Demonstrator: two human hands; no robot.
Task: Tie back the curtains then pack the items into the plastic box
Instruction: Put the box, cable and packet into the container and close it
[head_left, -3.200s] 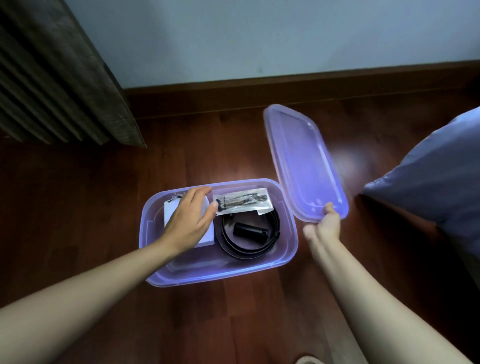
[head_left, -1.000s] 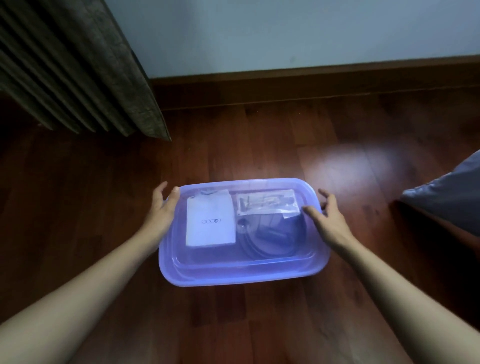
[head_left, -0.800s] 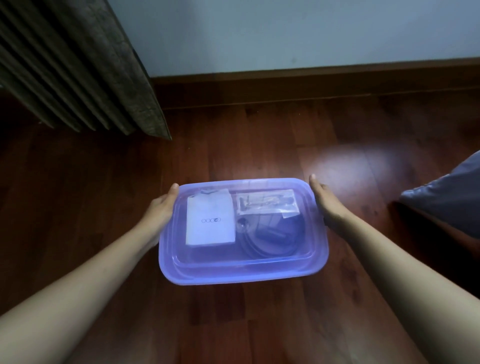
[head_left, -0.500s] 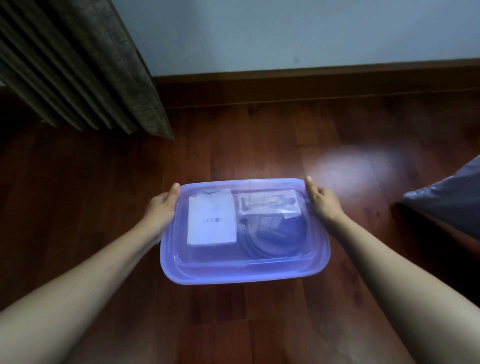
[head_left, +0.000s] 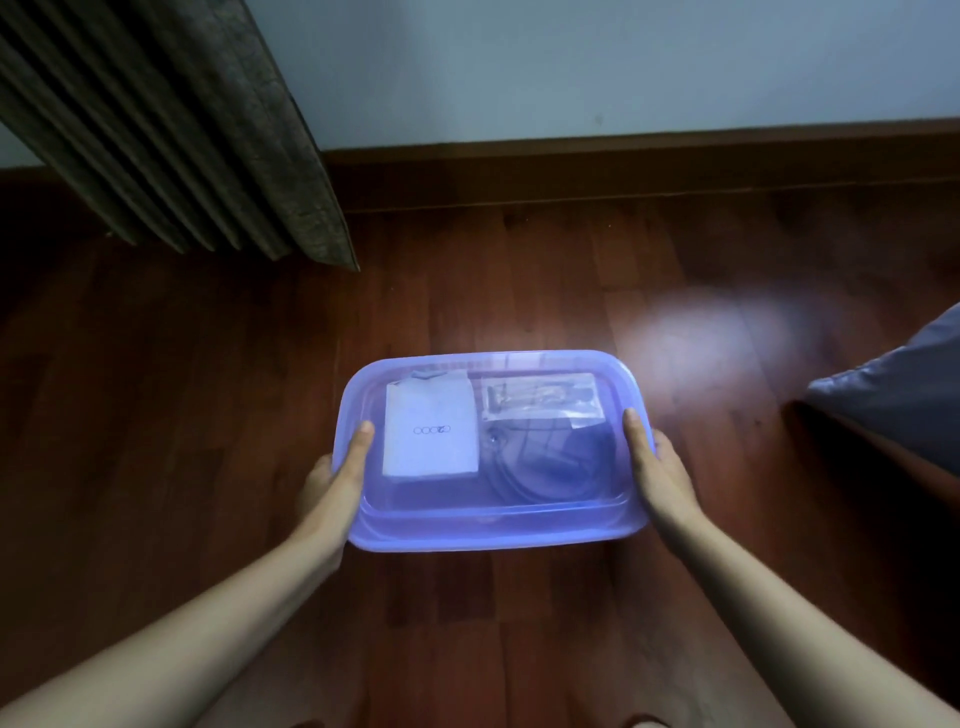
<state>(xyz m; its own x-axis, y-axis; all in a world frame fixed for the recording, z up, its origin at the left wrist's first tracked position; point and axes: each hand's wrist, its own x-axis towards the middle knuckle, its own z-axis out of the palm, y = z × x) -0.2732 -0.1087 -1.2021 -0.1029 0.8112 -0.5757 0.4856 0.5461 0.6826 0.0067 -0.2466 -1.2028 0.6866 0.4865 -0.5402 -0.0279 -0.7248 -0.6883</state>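
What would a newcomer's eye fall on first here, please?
The closed purple box at centre on the dark floor, a white booklet and clear packet showing through. The left hand and right hand grip its short sides; a grey curtain hangs upper left.

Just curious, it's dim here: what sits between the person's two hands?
The head view shows the lidded purple plastic box gripped between left hand and right hand, a white booklet inside.
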